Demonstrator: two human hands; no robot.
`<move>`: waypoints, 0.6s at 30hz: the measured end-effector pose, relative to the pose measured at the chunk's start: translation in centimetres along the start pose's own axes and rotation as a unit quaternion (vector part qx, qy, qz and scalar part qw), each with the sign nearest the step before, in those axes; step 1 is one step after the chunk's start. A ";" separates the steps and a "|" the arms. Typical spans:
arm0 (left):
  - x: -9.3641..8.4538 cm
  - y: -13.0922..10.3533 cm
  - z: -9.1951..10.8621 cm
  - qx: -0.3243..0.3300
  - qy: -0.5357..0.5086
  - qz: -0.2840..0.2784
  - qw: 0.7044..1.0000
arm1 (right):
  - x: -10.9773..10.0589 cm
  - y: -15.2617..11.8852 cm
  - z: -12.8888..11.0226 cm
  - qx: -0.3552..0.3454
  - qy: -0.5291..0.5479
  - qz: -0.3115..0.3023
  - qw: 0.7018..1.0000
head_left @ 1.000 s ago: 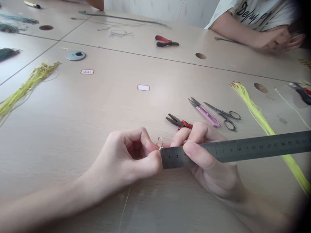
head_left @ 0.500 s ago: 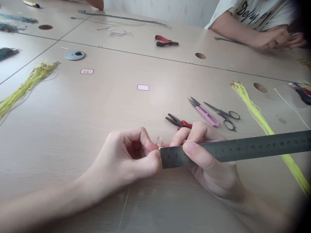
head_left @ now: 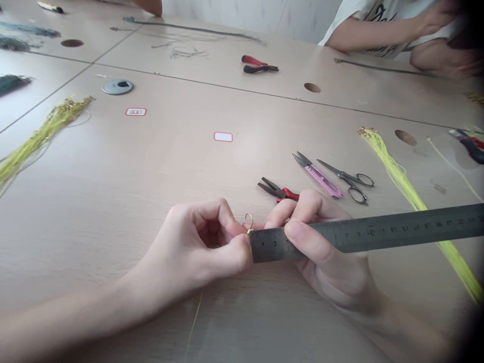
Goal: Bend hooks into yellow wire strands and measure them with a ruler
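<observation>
My left hand (head_left: 207,247) pinches a thin yellow cord (head_left: 194,322) whose small gold hook (head_left: 249,220) sticks up past the fingertips. The cord hangs below the hand toward the bottom edge. My right hand (head_left: 325,247) grips a metal ruler (head_left: 401,229) near its low-number end, thumb on the front face. That end of the ruler touches my left thumb tip, right beside the knot under the hook. Behind my right fingers lie red-handled pliers (head_left: 274,189), partly covered by them.
Pink thread snips (head_left: 319,176) and dark scissors (head_left: 350,181) lie beyond my right hand. Yellow cord bundles lie at left (head_left: 45,131) and right (head_left: 401,176). Farther off are another pair of pliers (head_left: 259,64), a grey disc (head_left: 117,86), labels (head_left: 223,136) and a person's arm (head_left: 374,35).
The person across the table has raised one hand and let a dark cord lie on the table. My hands, the ruler and the hook have stayed in place.
</observation>
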State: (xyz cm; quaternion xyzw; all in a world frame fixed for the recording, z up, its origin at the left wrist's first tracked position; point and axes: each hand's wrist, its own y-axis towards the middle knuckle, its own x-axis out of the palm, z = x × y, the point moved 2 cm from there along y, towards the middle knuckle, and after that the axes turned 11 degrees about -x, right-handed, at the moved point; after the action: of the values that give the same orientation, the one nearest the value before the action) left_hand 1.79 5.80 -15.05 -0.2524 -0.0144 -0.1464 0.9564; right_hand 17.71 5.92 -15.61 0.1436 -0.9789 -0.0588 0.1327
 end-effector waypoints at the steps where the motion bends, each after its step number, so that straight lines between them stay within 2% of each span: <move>1: 0.0 0.0 0.0 0.001 0.001 0.000 1.000 | 0.0 0.0 0.0 0.003 -0.002 0.000 1.000; 18: 0.0 0.0 -0.1 -0.001 -0.007 -0.002 1.000 | 0.0 0.0 0.0 0.009 -0.005 0.000 1.000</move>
State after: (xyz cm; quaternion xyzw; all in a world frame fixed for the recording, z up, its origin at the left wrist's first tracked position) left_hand 1.75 5.73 -15.11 -0.2545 -0.0215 -0.1467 0.9557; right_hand 17.67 5.91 -15.59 0.1440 -0.9801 -0.0507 0.1267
